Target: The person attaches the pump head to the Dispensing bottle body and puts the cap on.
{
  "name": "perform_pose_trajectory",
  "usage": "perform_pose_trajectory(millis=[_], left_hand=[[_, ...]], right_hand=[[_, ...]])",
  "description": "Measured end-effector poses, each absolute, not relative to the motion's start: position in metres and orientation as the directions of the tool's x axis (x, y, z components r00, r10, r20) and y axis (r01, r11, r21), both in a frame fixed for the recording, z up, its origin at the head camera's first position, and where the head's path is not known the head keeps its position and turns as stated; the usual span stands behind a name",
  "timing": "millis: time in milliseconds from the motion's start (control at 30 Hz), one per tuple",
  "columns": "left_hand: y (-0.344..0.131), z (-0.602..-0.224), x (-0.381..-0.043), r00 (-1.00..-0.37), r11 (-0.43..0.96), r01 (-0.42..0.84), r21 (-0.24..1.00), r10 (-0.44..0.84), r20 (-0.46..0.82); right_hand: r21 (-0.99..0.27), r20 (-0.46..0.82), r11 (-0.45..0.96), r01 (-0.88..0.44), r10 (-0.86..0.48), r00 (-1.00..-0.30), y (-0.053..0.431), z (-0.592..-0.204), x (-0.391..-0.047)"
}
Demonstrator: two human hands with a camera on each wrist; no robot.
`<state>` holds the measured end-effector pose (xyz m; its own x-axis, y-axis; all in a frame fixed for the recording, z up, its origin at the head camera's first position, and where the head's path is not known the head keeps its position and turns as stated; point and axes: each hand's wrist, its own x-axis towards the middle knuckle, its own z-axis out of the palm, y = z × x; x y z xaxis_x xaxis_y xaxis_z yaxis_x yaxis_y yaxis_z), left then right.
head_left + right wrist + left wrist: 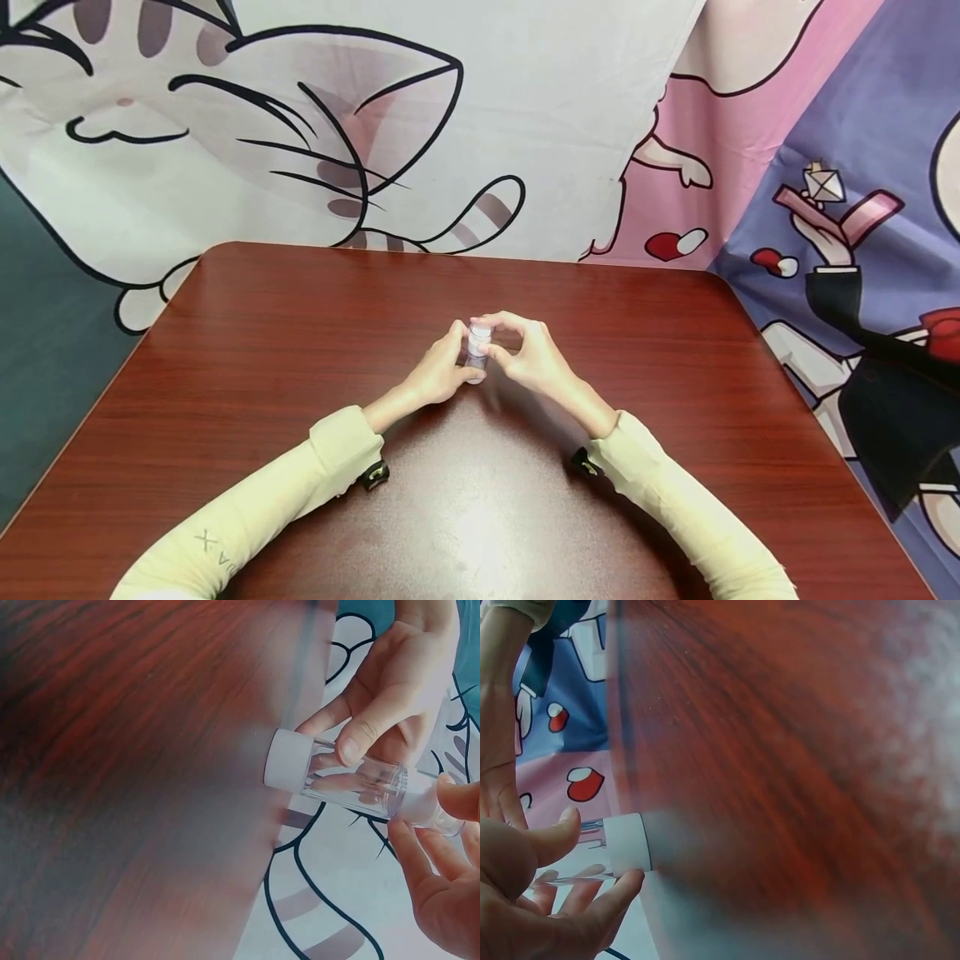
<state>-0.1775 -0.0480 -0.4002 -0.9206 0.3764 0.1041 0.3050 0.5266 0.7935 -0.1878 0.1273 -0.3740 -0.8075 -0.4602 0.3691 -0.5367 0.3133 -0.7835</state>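
A small clear bottle (477, 360) with a white band at each end is held upright over the middle of the table. My left hand (435, 371) grips its clear body from the left, thumb on one side and fingers on the other. From the right, my right hand (534, 358) pinches the white top (421, 801) between thumb and fingers. The white base (628, 844) faces the tabletop, close to it; whether it touches I cannot tell. Through the clear wall in the right wrist view, fingers of the left hand (394, 705) show behind the bottle.
The dark red wooden table (300, 317) has a glossy top with a bright reflection near the front. Behind it hangs a cloth (562, 125) printed with a cartoon cat and figures. Small black devices (374, 474) sit at both sleeve cuffs.
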Motion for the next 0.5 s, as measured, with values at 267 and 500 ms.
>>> perform_pose_trajectory(millis=[267, 500], left_hand=[[-0.0471, -0.3991, -0.176, -0.926, 0.523, 0.306, 0.796, 0.359, 0.12], [-0.047, -0.4013, -0.175, -0.929, 0.525, 0.295, 0.798, 0.353, 0.112]], right_hand=[[-0.776, 0.365, 0.324, -0.541, -0.47, -0.804, 0.1259, -0.3712, -0.1871], [-0.703, 0.401, 0.361, -0.612, -0.509, -0.761, 0.1275, -0.3706, -0.1903]])
